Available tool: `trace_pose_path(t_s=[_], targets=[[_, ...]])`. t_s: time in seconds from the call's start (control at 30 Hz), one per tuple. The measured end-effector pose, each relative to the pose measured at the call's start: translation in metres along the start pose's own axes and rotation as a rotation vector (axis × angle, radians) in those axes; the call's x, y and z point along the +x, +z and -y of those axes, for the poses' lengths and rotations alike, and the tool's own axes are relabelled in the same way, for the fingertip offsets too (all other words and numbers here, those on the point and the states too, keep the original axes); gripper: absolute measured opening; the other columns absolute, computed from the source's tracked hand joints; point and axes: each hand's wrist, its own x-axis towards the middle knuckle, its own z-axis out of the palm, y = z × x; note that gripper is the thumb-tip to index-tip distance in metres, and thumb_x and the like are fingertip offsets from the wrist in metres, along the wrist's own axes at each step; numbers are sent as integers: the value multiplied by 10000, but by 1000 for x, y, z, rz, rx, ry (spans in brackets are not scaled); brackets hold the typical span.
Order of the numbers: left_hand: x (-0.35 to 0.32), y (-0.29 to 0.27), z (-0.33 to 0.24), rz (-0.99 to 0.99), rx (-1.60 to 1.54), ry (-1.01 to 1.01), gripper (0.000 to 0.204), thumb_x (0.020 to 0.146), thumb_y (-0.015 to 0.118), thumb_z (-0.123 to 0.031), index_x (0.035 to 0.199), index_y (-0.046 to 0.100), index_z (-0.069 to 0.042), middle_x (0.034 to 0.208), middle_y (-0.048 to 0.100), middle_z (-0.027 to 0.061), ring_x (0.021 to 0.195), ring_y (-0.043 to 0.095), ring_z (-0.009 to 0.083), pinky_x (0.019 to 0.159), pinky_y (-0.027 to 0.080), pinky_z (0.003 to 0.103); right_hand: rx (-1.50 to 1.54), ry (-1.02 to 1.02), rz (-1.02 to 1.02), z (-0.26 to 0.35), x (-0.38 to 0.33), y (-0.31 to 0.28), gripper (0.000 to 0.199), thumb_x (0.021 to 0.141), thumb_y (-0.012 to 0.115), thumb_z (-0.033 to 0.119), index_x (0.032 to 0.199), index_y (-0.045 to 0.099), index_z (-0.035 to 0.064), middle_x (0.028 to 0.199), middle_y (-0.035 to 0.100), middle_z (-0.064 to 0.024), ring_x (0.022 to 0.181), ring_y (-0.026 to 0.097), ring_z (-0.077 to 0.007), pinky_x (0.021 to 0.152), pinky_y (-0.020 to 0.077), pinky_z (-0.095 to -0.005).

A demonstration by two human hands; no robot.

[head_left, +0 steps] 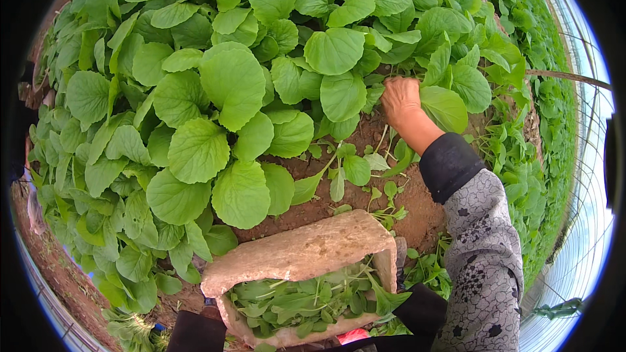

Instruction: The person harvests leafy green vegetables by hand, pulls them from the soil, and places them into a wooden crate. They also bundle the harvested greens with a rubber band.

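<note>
My right hand (pixel 400 99) reaches in at the edge of the dense leafy green plants (pixel 235 85), low among their stems. Its fingers curl down and look closed; the tips, and whatever they grip, are hidden by leaves. One broad leaf (pixel 444 108) lies right beside my wrist. Below and to the left of that hand stands a worn, dirt-stained box (pixel 303 248), tilted, with cut leafy greens (pixel 306 303) inside. My left hand is not in view.
Brown soil (pixel 420 212) with small seedlings (pixel 389 203) lies between the plants and the box. More low green plants (pixel 544 176) grow along the right, beside a clear ribbed wall (pixel 590 156). A bunch of pulled greens (pixel 134 329) lies at the lower left.
</note>
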Motion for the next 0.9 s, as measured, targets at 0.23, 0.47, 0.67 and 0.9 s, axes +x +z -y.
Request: trace_pose_path(t_s=[0.23, 0.47, 0.67, 0.9], targets=[[2, -13, 5, -36, 39, 29, 611, 877, 670, -192, 1373, 397, 38, 682, 555, 94, 507, 484, 118, 476, 379, 224, -101, -211, -362, -51, 46, 43, 230, 821, 615, 161, 1014, 732, 121, 1159, 644, -47, 1101, 595, -215, 902, 442, -347], [8, -18, 5, -48, 63, 22, 614, 882, 673, -192, 1379, 388, 30, 673, 563, 97, 510, 501, 126, 491, 408, 233, -342, -21, -322, -55, 49, 51, 430, 934, 527, 248, 1358, 544, 180, 1301, 595, 13, 1221, 536, -243, 1062, 290, -543], [11, -25, 2, 19, 141, 41, 616, 896, 659, -178, 1396, 361, 22, 689, 580, 101, 526, 517, 128, 510, 435, 235, -60, 144, 118, -62, 59, 39, 390, 902, 577, 298, 1267, 616, 166, 1277, 617, -10, 1145, 600, -226, 932, 398, -550], [7, -31, 5, -9, 149, 25, 608, 902, 662, -167, 1388, 360, 37, 703, 593, 102, 534, 526, 123, 510, 432, 236, 360, 300, 235, -68, 67, 55, 441, 811, 657, 230, 1239, 629, 130, 1273, 625, -60, 1153, 613, -251, 918, 426, -603]])
